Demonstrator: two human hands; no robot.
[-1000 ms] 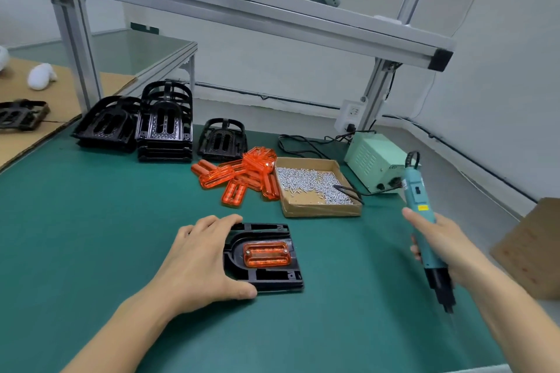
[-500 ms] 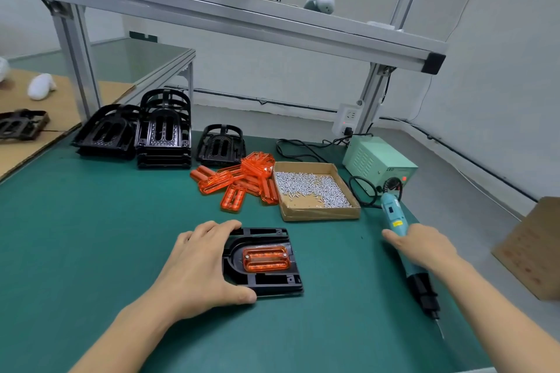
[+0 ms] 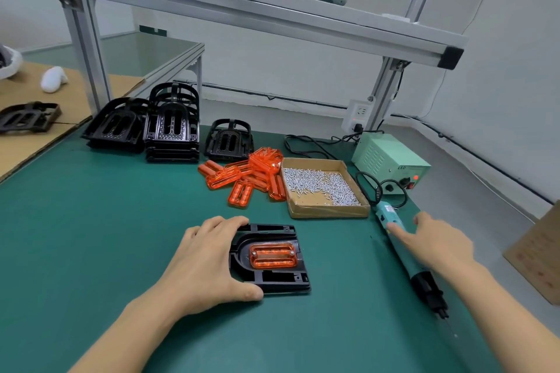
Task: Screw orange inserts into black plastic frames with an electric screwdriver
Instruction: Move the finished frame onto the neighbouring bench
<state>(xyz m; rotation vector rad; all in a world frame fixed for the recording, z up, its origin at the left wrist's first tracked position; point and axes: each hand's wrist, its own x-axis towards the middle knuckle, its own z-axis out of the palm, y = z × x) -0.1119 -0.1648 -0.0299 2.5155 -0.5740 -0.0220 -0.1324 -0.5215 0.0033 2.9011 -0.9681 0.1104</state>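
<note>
On green mat (image 3: 91, 236), screw box (image 3: 325, 212), pwr supply (image 3: 391, 160), white wall behind.

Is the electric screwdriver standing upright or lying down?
Lying down: the electric screwdriver rests flat on the green mat, right hand open above it.

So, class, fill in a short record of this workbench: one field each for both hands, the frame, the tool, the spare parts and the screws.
left hand: grips the left edge of the black frame, on the green mat
orange insert: seated in that frame
right hand: fingers extended, touching the electric screwdriver
screwdriver: lying on the mat, tip toward the person
spare inserts: loose pile behind the frame
screws: in a cardboard tray
</note>
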